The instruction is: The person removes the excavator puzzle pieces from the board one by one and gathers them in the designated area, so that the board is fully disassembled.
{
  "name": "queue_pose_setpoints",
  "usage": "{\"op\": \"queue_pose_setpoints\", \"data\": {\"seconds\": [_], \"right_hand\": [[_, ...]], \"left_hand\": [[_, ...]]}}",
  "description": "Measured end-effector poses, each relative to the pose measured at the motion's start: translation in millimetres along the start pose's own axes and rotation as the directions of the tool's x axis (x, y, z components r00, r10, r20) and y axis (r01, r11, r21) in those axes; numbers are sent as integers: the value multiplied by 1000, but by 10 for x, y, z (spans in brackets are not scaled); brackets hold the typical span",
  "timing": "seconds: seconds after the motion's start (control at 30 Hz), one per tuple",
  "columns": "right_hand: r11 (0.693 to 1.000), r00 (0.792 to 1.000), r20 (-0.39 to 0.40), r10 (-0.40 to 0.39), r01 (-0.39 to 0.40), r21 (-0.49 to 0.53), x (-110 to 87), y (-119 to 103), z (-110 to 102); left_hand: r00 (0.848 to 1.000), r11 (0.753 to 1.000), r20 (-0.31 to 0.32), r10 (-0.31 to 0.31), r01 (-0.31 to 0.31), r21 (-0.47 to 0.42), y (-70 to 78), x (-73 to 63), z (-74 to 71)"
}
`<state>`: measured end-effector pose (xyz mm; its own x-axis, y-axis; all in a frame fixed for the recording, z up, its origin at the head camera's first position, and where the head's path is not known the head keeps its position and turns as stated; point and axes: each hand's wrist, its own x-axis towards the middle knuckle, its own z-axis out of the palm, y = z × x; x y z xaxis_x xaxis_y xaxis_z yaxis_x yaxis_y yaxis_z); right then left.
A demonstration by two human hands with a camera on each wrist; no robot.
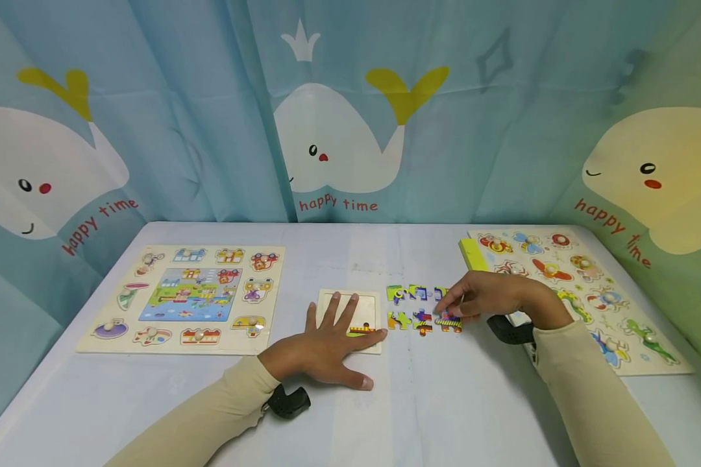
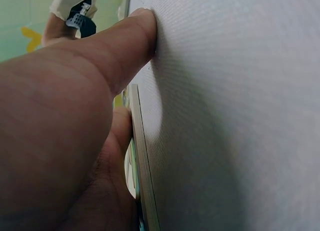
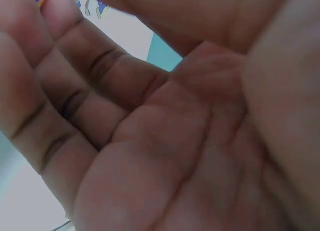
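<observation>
My left hand (image 1: 330, 353) lies with fingers spread over a small pale wooden puzzle tray (image 1: 377, 345), its thumb resting on the table beside the tray. Part of a yellow and green picture piece (image 1: 362, 329) shows in the tray between the fingers. The tray's edge (image 2: 142, 166) stands out in the left wrist view. To the right, two short rows of colourful jigsaw pieces (image 1: 398, 320) lie on the table. My right hand (image 1: 491, 298) reaches down at the right-hand pieces (image 1: 448, 323), fingertips right over them; I cannot tell whether it pinches one.
A wooden knob puzzle board (image 1: 210, 259) with vehicles lies on the left. On the right, a board with insect pieces (image 1: 552, 269) lies partly under the right forearm, with a yellow-green strip (image 1: 472, 255) at its edge. A whale-print curtain (image 1: 339, 136) encloses the table.
</observation>
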<state>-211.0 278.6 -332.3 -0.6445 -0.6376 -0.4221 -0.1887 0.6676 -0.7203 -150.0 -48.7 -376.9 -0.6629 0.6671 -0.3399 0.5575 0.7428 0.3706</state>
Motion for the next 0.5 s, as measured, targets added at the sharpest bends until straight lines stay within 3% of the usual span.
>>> {"op": "queue_pose_setpoints", "data": {"seconds": [0.27, 0.5], "right_hand": [[1000, 999, -26, -23, 23, -15, -20, -14, -12], [1000, 992, -128, -3, 1, -15, 4, -52, 6]], "left_hand": [[1000, 1000, 0, 0, 0, 1, -3, -5, 7], [1000, 1000, 2, 4, -4, -2, -17, 7, 11]]}}
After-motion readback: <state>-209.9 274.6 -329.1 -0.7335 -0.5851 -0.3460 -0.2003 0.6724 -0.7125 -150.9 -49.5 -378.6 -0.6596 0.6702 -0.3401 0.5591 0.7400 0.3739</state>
